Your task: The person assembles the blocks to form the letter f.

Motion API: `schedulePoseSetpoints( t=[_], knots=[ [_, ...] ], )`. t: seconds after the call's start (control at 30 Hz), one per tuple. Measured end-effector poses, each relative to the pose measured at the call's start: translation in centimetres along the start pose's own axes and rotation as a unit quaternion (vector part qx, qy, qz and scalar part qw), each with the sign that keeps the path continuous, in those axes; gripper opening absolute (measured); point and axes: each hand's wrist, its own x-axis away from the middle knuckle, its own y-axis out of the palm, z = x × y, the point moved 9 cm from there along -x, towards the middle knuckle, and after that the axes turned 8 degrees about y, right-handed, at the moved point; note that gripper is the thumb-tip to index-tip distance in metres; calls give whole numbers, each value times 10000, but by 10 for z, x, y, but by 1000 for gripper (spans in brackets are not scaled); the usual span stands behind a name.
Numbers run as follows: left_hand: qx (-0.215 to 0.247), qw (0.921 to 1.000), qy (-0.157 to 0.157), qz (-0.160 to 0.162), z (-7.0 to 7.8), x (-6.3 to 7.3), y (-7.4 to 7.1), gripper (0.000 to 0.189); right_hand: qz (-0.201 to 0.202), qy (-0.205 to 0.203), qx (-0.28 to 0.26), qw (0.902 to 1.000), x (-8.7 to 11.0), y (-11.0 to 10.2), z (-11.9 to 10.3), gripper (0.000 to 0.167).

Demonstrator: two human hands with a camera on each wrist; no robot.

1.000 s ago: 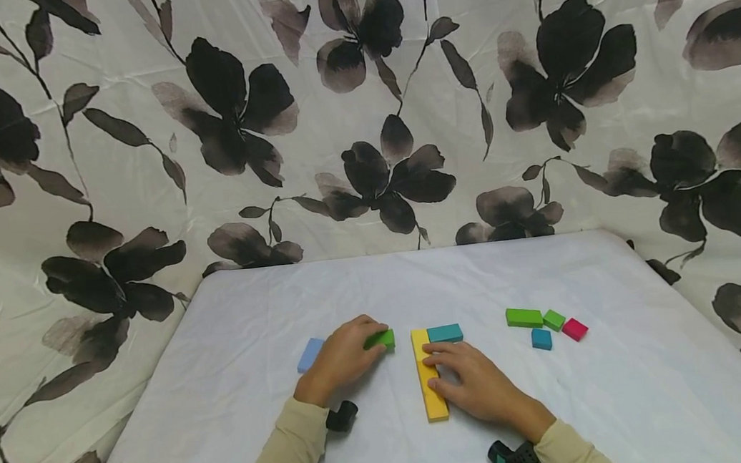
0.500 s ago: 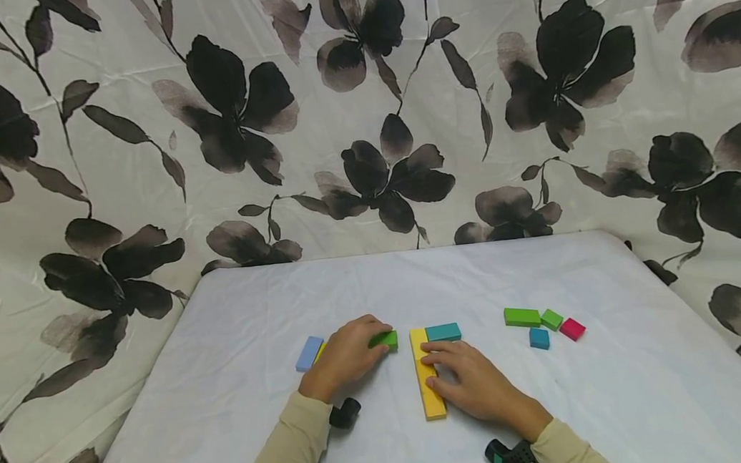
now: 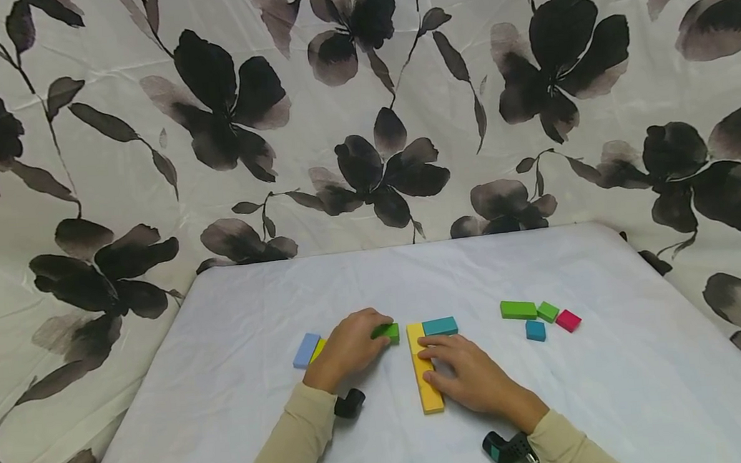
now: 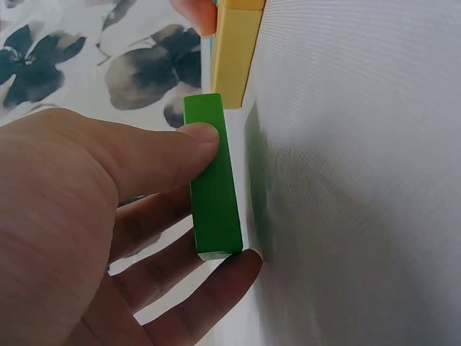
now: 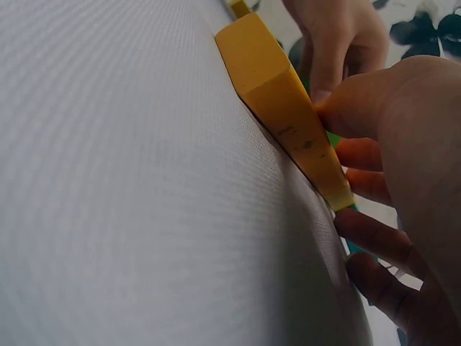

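Note:
My left hand [image 3: 350, 344] pinches a green block [image 4: 214, 187] between thumb and fingers, with the little fingertip near its lower end. Just right of it lies a long yellow block [image 3: 426, 392], a narrow gap between them; a seam crosses the yellow near its end in the left wrist view. My right hand [image 3: 477, 375] rests thumb and fingertips on the yellow block's upper surface, while its other fingers reach past the edge toward the cloth in the right wrist view. A teal block [image 3: 439, 326] sits against the yellow one's far right side.
Left of my left hand lie a light blue block [image 3: 306, 351] and a partly hidden yellow block [image 3: 317, 351]. Off to the right are a green block [image 3: 519, 310], a small green cube [image 3: 547, 311], a red cube [image 3: 568, 320] and a blue cube [image 3: 535, 330], all on a white cloth.
My left hand has moved slightly right with the green block, narrowing the gap to the long yellow block and uncovering more of the yellow block behind it. My right hand keeps its place on the block.

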Motion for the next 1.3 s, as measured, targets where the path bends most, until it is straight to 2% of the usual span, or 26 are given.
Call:
schedulePoseSetpoints(
  t=[0.17, 0.63, 0.9, 1.07, 1.3],
  knots=[
    [65, 9999, 63, -49, 3, -2, 1, 34, -18, 33, -17, 10000, 0, 1, 0, 36],
    [53, 9998, -5, -167, 7, -6, 9, 34, -76, 92, 68, 9999, 0, 2, -1, 36],
    [-57, 9998, 77, -165, 10, -9, 6, 33, 56, -11, 30, 10000, -1, -2, -2, 36],
    [-78, 9996, -12, -283, 10, -8, 7, 33, -9, 27, -38, 10000, -1, -2, -1, 37],
    [-40, 9995, -139, -270, 9, -6, 8, 35, -2, 2, -34, 10000, -1, -1, -3, 37]
  ],
)
